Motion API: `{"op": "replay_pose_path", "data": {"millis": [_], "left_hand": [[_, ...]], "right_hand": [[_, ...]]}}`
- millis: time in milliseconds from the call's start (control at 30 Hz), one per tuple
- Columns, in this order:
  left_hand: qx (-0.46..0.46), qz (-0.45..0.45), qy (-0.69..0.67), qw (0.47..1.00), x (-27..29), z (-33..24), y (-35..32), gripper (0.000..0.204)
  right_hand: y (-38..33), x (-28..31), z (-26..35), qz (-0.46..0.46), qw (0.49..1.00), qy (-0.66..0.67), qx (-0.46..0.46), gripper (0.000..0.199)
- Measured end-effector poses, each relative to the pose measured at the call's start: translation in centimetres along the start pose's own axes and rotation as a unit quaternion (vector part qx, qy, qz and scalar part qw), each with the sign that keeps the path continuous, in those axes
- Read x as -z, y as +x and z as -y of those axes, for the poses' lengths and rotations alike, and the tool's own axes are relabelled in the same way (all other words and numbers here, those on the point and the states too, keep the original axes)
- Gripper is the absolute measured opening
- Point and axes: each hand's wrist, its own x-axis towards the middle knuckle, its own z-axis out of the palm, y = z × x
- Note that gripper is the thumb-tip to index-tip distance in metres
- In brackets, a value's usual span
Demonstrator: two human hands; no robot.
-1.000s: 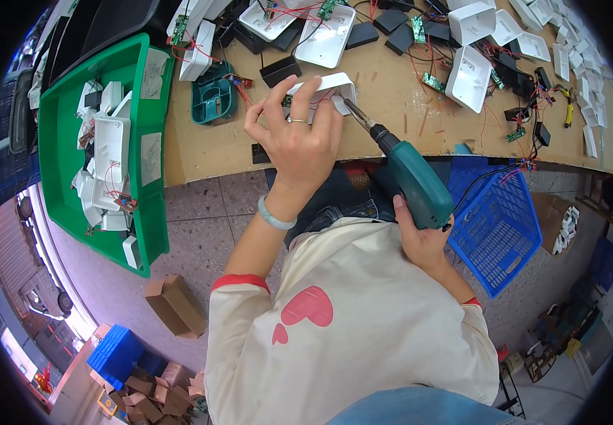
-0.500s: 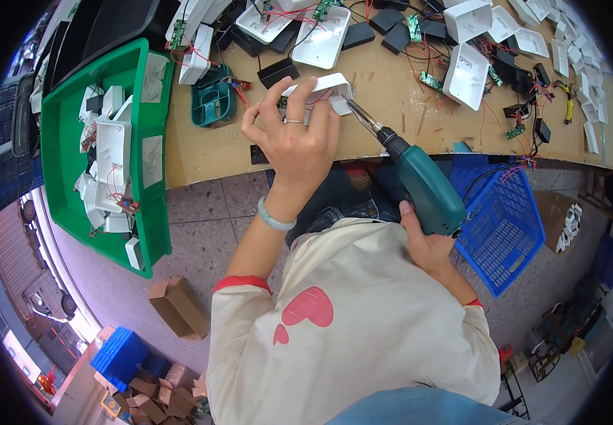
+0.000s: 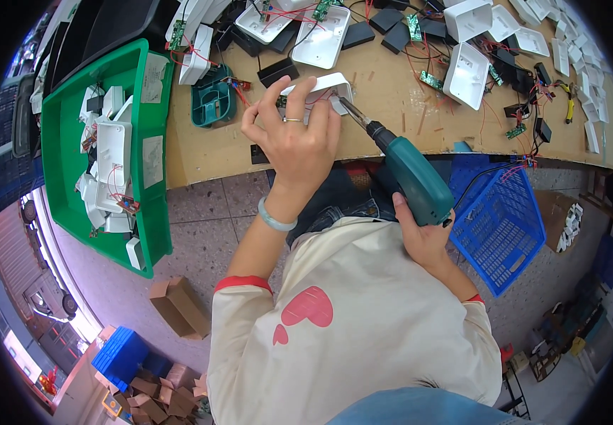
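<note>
Since the right hand (image 3: 427,244) advanced, its gripped green tool (image 3: 421,180) reaches the white box (image 3: 329,83); left hand (image 3: 298,134) grip unclear.

Green bin (image 3: 156,223): holds white plastic housings (image 3: 112,145)
Divided tray (image 3: 202,108): dark green, just right of the green bin
Pliers (image 3: 569,111): yellow-handled, far right of the green bin
Basket (image 3: 503,244): blue, mesh-sided, well right of the green bin
Cardboard box (image 3: 180,308): brown, below and right of the green bin
Crate (image 3: 119,358): blue, farther below the green bin
</note>
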Motion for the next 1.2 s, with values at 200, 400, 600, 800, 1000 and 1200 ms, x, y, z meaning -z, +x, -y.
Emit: {"op": "replay_pose_path", "data": {"millis": [200, 400, 600, 800, 1000, 1200], "left_hand": [[-0.002, 0.002, -0.005, 1.000, -0.07, 0.04, -0.04, 0.008], [-0.002, 0.004, -0.006, 1.000, 0.03, 0.01, 0.01, 0.008], [-0.003, 0.002, -0.007, 1.000, -0.07, 0.10, -0.06, 0.008], [-0.003, 0.006, -0.005, 1.000, -0.01, 0.08, -0.04, 0.009], [-0.004, 0.000, -0.007, 1.000, -0.15, 0.09, -0.08, 0.009], [-0.003, -0.001, -0.008, 1.000, -0.14, 0.01, -0.01, 0.009]], "right_hand": [[0.24, -0.30, -0.01, -0.002, 1.000, 0.003, -0.012, 0.022], [0.56, -0.32, 0.62, -0.006, 1.000, -0.022, 0.014, 0.020], [0.44, -0.47, 0.54, -0.009, 1.000, -0.016, 0.011, 0.020], [0.89, -0.66, 0.81, -0.017, 0.996, -0.035, 0.084, 0.021], [0.82, -0.52, 0.77, -0.017, 0.993, -0.057, 0.100, 0.021], [0.67, -0.60, 0.79, -0.026, 0.996, -0.027, 0.077, 0.021]]}}
